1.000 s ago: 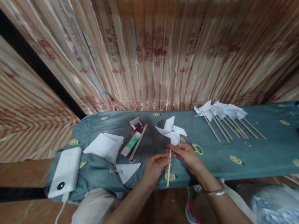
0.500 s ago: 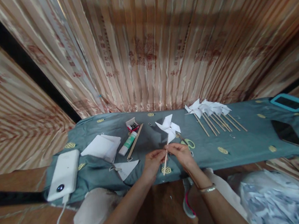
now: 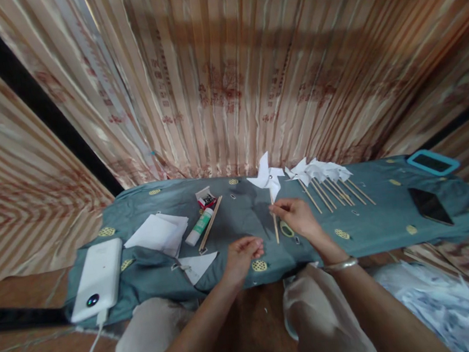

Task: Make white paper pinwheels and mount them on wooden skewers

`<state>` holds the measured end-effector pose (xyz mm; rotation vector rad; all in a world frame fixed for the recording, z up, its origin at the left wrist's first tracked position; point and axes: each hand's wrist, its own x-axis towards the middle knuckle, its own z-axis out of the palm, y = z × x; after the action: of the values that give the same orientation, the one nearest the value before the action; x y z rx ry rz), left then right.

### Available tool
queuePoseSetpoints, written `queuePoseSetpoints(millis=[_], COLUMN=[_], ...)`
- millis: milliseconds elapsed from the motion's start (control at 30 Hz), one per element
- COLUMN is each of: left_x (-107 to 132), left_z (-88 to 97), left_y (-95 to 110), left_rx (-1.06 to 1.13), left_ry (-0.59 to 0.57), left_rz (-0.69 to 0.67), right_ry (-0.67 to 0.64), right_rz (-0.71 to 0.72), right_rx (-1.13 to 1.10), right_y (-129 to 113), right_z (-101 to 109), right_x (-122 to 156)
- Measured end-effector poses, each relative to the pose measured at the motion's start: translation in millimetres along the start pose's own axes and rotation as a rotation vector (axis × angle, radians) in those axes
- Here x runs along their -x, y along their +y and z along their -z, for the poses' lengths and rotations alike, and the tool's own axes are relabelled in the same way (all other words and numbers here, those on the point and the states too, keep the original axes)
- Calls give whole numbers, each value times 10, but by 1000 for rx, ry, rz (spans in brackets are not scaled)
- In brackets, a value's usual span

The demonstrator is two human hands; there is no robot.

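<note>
A white paper pinwheel [image 3: 269,176] on a thin wooden stick stands out over the table, its stick pinched by my right hand [image 3: 297,217]. Its blades are close to the left end of a row of finished pinwheels [image 3: 322,171], whose sticks point toward me. My left hand [image 3: 243,255] hovers by the front of the table with fingers curled together and nothing visible in them. Partly hidden behind my right hand are green-handled scissors [image 3: 286,229].
To the left lie white paper sheets [image 3: 156,233], a cut paper piece [image 3: 200,266], a glue stick [image 3: 199,227], loose wooden sticks [image 3: 211,224] and a small red box [image 3: 206,198]. A white corded device [image 3: 98,279] rests at the left end; a dark phone [image 3: 430,206] and blue-framed tablet [image 3: 433,162] are at right.
My right hand has carried the pinwheel away from me and to the right, toward the row. My left hand has let go of the stick and stayed near the front edge.
</note>
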<state>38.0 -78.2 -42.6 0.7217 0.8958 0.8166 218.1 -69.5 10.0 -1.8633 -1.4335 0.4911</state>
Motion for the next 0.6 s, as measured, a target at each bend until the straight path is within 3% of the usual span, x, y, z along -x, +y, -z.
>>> queuePoseSetpoints(millis=[300,600], left_x=[11,4], left_z=[-25,-44], left_y=[-6,-3], left_rx=[-17,-32], left_ry=[9,10], left_rz=[3,9], right_ry=[30,152], right_rz=[20,126], right_rx=[573,784], right_y=[615,1288], right_z=[177,292], right_x=[-292,-717])
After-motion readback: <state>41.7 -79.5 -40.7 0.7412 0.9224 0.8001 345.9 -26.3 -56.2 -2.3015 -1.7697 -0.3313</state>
